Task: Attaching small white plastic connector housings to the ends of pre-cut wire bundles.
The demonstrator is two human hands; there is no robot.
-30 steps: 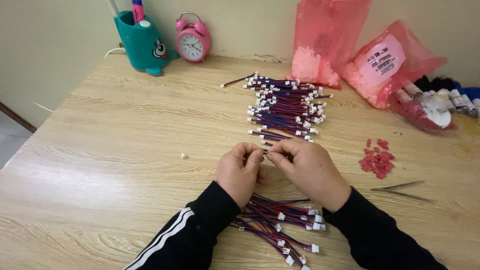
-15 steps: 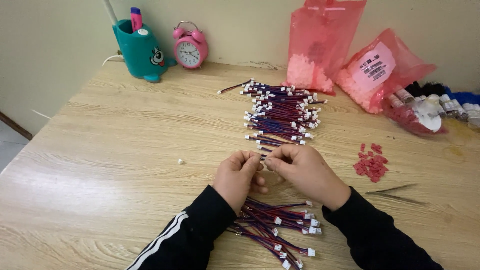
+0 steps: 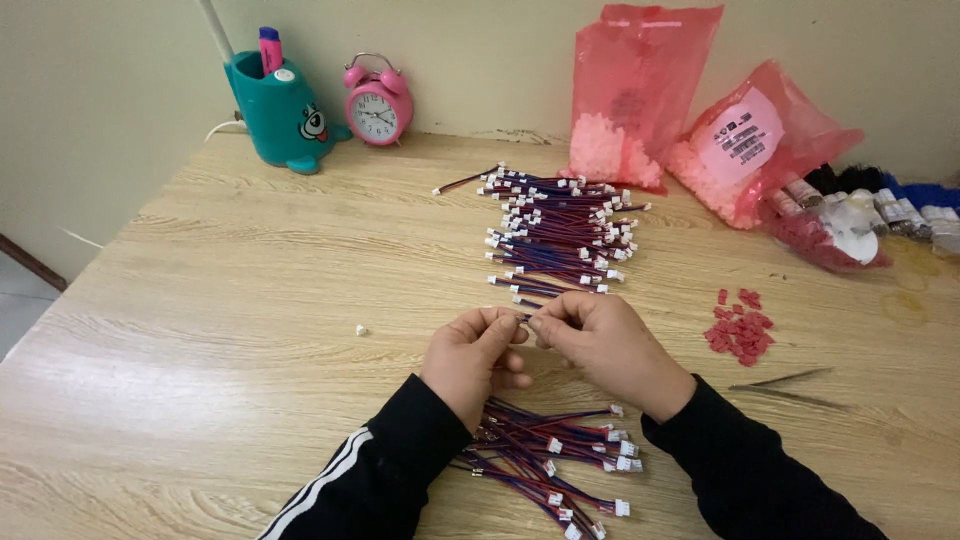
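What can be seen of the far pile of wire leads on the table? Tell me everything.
The far pile of wire leads lies on the wooden table, beyond both hands and in front of the pink bags. It holds many short leads of red and dark blue wire, each ending in small white plastic connectors. They lie mostly crosswise, stacked in a loose column running away from the person. One lead sticks out at the far left corner. Neither hand touches the pile.
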